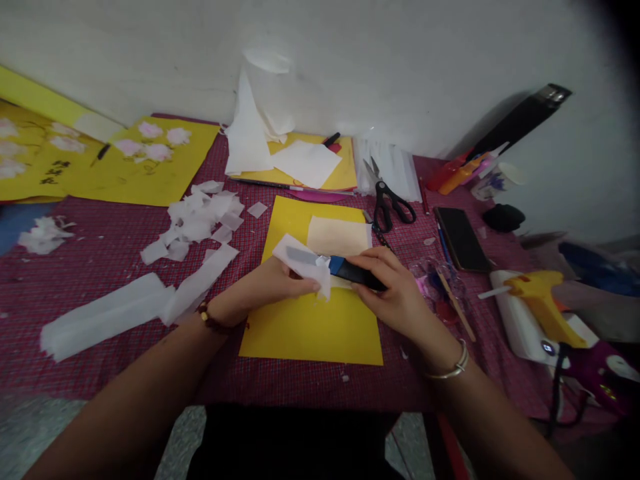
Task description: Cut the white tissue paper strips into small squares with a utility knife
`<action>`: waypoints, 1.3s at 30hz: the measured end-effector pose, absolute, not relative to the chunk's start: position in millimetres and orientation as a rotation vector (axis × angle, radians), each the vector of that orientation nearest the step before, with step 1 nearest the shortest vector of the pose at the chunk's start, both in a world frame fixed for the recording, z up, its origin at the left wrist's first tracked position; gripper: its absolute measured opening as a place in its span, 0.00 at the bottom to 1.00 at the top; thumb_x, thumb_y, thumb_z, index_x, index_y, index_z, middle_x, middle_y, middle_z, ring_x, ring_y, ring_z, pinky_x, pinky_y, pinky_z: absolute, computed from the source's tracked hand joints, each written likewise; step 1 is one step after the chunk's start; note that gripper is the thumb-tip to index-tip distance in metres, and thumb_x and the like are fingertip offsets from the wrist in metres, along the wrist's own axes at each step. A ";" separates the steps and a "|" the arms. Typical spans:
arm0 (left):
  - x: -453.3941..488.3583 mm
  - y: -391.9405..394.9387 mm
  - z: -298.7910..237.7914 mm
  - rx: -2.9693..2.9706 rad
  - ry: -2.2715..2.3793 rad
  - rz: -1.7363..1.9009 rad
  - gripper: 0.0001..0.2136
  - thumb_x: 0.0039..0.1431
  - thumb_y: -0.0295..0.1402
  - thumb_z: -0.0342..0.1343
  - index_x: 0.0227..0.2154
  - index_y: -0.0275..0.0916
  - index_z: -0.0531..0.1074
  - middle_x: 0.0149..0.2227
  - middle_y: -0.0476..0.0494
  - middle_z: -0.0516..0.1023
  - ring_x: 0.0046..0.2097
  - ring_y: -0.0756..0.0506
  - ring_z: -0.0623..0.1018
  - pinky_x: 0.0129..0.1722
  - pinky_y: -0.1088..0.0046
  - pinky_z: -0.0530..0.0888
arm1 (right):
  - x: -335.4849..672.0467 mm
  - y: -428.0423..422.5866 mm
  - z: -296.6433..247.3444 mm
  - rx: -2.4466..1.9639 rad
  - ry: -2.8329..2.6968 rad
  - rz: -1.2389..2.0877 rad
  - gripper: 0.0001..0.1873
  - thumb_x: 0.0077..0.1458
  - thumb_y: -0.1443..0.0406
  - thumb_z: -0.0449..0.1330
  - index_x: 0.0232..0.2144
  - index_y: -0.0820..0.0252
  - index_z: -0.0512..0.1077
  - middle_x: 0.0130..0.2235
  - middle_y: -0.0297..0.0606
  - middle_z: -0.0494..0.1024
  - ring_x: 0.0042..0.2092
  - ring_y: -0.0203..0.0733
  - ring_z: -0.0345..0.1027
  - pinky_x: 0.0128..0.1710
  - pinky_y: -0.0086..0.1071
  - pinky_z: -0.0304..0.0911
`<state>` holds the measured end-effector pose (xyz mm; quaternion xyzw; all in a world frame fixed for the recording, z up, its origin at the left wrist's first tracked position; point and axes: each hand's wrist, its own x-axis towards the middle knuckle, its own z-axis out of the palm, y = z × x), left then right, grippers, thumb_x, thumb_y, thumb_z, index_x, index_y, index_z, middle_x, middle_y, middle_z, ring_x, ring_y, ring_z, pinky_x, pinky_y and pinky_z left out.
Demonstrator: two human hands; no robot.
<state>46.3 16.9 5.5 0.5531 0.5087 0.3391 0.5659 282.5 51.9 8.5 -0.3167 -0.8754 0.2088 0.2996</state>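
As right hand [397,290] grips knife [356,272], left hand [270,283] pinches white paper [300,260] over yellow sheet [310,330]; slippage could nick thumb [304,287].

On the cloth-covered desk [285,387], around a yellow sheet [307,333]: white strips [107,317] at nine o'clock, paper pieces [200,219] at ten, palette [425,287] at three.
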 end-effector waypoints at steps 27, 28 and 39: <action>42.2 20.6 8.5 1.076 1.404 1.013 0.13 0.48 0.37 0.61 0.15 0.38 0.71 0.17 0.49 0.73 0.22 0.52 0.69 0.25 0.75 0.66 | 290.2 57.4 10.6 -0.933 -2.315 0.447 0.22 0.55 0.74 0.57 0.51 0.53 0.69 0.46 0.42 0.70 0.49 0.47 0.67 0.47 0.44 0.67; 39.1 21.2 8.5 1.060 1.387 1.007 0.12 0.48 0.37 0.62 0.15 0.38 0.71 0.17 0.49 0.73 0.22 0.52 0.69 0.25 0.75 0.66 | 291.6 58.4 11.0 -0.929 -2.308 0.445 0.22 0.54 0.74 0.57 0.51 0.53 0.69 0.45 0.42 0.70 0.48 0.47 0.67 0.47 0.44 0.67; 36.3 21.6 6.8 1.182 1.374 0.857 0.12 0.49 0.39 0.60 0.16 0.39 0.72 0.17 0.50 0.72 0.22 0.52 0.68 0.24 0.75 0.66 | 290.2 56.9 11.4 -0.904 -2.309 0.497 0.23 0.54 0.74 0.57 0.51 0.51 0.68 0.46 0.41 0.71 0.49 0.47 0.68 0.48 0.45 0.68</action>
